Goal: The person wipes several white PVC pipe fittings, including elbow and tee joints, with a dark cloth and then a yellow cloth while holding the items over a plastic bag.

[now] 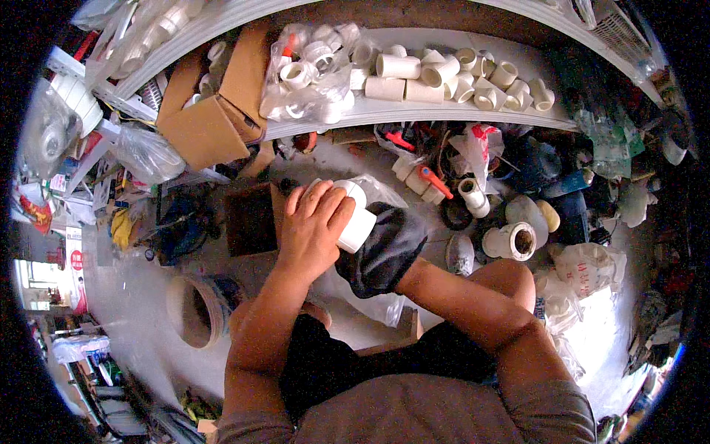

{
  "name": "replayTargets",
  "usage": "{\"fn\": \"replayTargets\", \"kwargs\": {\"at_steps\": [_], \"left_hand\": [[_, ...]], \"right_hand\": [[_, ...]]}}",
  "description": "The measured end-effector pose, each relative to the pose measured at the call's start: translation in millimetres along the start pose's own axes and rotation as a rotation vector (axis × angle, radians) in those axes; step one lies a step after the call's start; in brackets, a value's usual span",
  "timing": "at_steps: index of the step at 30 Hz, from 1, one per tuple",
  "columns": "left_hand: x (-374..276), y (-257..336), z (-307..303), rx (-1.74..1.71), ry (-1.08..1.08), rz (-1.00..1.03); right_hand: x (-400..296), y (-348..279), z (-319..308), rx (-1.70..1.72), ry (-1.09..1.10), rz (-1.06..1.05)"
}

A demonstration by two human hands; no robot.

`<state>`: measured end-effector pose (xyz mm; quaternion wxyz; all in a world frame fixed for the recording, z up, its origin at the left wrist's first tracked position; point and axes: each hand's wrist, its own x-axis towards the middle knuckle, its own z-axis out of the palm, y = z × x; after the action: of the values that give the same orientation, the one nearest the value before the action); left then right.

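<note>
My left hand (316, 222) grips a white plastic pipe fitting (358, 228) from above, its fingers wrapped over the top. One end of the fitting faces a crumpled, shiny black cloth or bag (385, 250) at the end of my right forearm. That black material covers my right hand, so its fingers are hidden and its grip does not show. Clear plastic film (380, 186) lies behind the fitting, and more clear plastic (383, 308) hangs below, above my lap.
White pipe fittings (438, 72) line the shelf (477, 114) ahead, beside a clear bag of fittings (316, 72). An open cardboard box (205, 133) stands left of them. Valves with red handles (435, 182) and a dirty white coupling (509, 242) lie to the right. A round tub (194, 311) sits lower left.
</note>
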<state>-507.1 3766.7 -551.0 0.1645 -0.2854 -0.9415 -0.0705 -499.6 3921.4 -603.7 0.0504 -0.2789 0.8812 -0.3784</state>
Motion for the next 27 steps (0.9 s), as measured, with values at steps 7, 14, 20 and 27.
{"fn": "replayTargets", "kwargs": {"at_steps": [7,14,20,27], "left_hand": [[-1.5,-6.8,16.3,-0.017,0.136,-0.044],[-6.3,-31.8,34.1,0.024,0.389,0.018],[-16.7,-43.5,35.6,-0.379,0.403,-0.273],[-9.6,-31.6,8.4,-0.47,0.552,-0.151]], "right_hand": [[3.3,14.1,42.4,0.832,0.094,0.069],[-4.4,30.9,29.5,0.145,-0.019,-0.246],[3.1,-9.3,-42.9,0.962,-0.265,-0.126],[-1.1,9.5,-94.1,1.136,-0.44,0.199]]}}
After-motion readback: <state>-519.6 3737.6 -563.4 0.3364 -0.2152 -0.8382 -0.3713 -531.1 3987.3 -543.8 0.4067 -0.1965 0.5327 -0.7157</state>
